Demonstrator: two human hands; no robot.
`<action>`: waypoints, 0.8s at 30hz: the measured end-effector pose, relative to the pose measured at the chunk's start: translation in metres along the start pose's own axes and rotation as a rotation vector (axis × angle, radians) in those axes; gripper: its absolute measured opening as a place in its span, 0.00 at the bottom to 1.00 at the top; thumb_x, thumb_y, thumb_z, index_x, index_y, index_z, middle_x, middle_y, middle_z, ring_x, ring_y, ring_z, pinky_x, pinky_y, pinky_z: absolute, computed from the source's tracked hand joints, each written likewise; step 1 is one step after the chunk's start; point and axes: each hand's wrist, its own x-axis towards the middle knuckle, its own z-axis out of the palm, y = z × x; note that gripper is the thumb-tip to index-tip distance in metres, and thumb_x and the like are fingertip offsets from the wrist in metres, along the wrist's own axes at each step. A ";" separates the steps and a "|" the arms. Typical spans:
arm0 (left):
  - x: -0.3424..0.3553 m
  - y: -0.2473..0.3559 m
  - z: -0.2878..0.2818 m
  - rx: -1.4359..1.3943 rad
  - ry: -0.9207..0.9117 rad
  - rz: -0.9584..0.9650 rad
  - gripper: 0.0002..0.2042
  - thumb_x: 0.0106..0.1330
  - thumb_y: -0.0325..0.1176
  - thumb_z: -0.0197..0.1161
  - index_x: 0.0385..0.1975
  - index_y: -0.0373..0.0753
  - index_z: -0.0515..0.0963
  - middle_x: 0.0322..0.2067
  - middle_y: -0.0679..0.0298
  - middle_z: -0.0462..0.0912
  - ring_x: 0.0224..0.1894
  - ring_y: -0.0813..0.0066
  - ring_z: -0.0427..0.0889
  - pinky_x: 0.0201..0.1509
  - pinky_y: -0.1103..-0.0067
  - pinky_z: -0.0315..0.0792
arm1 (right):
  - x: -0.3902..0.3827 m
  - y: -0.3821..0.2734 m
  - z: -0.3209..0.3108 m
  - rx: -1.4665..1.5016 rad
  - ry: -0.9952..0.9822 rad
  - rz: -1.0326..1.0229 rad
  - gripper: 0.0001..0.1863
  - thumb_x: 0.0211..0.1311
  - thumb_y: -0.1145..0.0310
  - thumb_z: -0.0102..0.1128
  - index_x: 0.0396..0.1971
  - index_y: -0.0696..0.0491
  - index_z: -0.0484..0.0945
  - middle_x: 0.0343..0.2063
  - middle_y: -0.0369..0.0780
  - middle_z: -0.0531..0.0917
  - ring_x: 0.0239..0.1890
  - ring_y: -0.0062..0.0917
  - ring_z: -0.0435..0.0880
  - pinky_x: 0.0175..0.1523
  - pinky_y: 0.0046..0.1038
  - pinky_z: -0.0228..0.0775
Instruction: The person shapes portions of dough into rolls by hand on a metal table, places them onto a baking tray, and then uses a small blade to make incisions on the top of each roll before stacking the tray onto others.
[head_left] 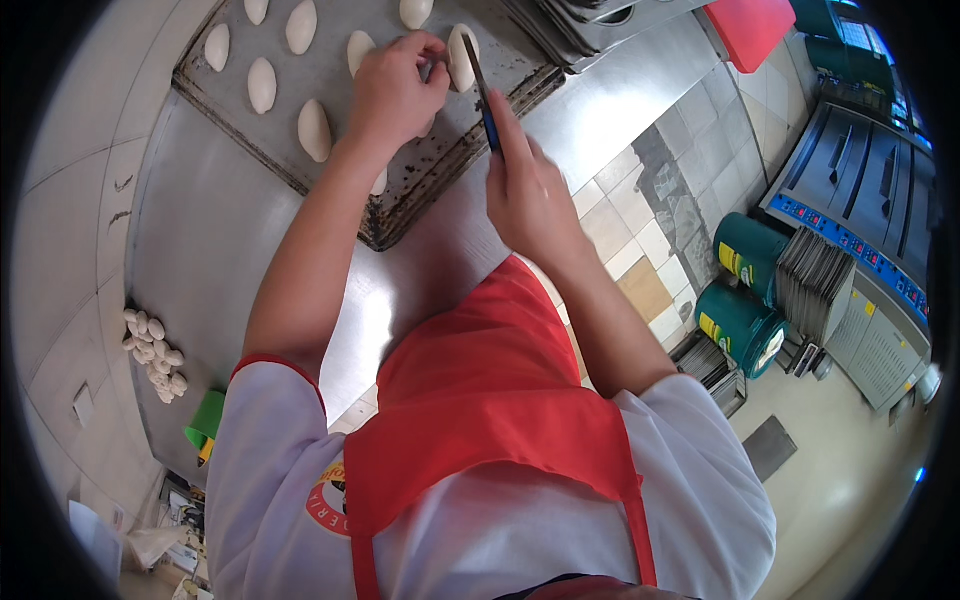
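Observation:
A metal baking tray with dark crusted edges holds several oval pale dough pieces. My left hand is over the tray with curled fingers beside the upper right dough piece; whatever they hold, if anything, is hidden. Part of another piece shows under that hand. My right hand grips a slim knife with a dark blade and blue-black handle, its blade lying along that upper right piece.
The steel table carries a pile of small dough pieces and a green container at left, stacked dark trays above. At right stand a steel oven, green drums, tray stacks and a red object.

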 end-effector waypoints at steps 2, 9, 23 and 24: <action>0.003 0.003 0.000 -0.025 -0.007 0.033 0.11 0.67 0.32 0.72 0.47 0.39 0.88 0.43 0.57 0.91 0.45 0.64 0.91 0.48 0.70 0.85 | 0.035 0.009 0.008 -0.024 0.038 -0.063 0.40 0.71 0.78 0.52 0.82 0.51 0.56 0.47 0.66 0.83 0.46 0.64 0.86 0.53 0.58 0.78; 0.006 -0.005 0.002 -0.063 -0.041 0.045 0.13 0.63 0.31 0.74 0.46 0.39 0.87 0.41 0.56 0.90 0.43 0.60 0.92 0.49 0.67 0.85 | -0.017 0.002 -0.013 -0.067 -0.189 0.103 0.36 0.73 0.76 0.52 0.80 0.51 0.59 0.53 0.63 0.84 0.50 0.63 0.86 0.54 0.55 0.79; -0.031 0.004 -0.058 -0.172 0.109 0.138 0.19 0.66 0.33 0.76 0.57 0.42 0.85 0.50 0.61 0.88 0.51 0.67 0.88 0.54 0.70 0.82 | -0.056 -0.027 -0.013 0.191 -0.155 0.174 0.40 0.71 0.79 0.49 0.82 0.50 0.54 0.50 0.63 0.84 0.45 0.63 0.86 0.54 0.57 0.77; -0.045 -0.005 -0.076 -0.139 0.155 0.056 0.18 0.67 0.32 0.76 0.56 0.42 0.86 0.49 0.62 0.89 0.51 0.67 0.88 0.53 0.71 0.81 | -0.063 -0.041 -0.010 0.278 -0.166 0.261 0.40 0.71 0.79 0.49 0.83 0.50 0.54 0.51 0.63 0.83 0.45 0.63 0.86 0.54 0.57 0.77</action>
